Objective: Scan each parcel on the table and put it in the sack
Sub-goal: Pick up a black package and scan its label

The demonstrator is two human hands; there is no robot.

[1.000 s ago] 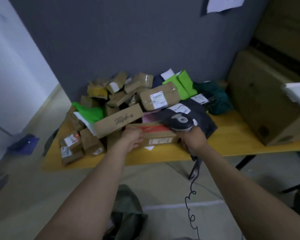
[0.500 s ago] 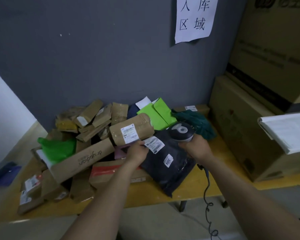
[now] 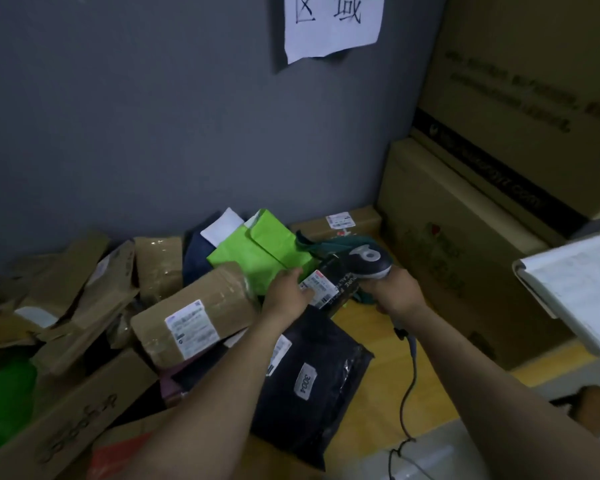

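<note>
The large brown cardboard cartons (image 3: 465,258) stacked at the right of the yellow wooden table (image 3: 371,330) are being found closed, so their contents cannot be told. The parcels are lying loose in a heap on that table against the grey wall (image 3: 153,116). They include a brown taped cardboard parcel with a white label (image 3: 194,320), a bright green paper bag (image 3: 264,251) behind it, and a large black plastic mailer marked 3004 (image 3: 312,386) toward the near edge. Compared with half a second ago, the left hand (image 3: 288,294) is being seen withdrawn from the large black plastic mailer. It is now placed farther back on a small black packet with a white label (image 3: 329,289), just in front of the green paper bag. The dark handheld barcode scanner (image 3: 369,261) is being carried back with it. The small black packet is being gripped at its left edge, with the left thumb lying on the label and the fingers (image 3: 297,273) curling over the upper edge. The scanner's handle is being clasped by the right hand (image 3: 395,294), fingers wrapped tight around it. The scanner's head is being held just above the packet's right end, and its coiled cable (image 3: 407,382) is trailing down across the table.
</note>
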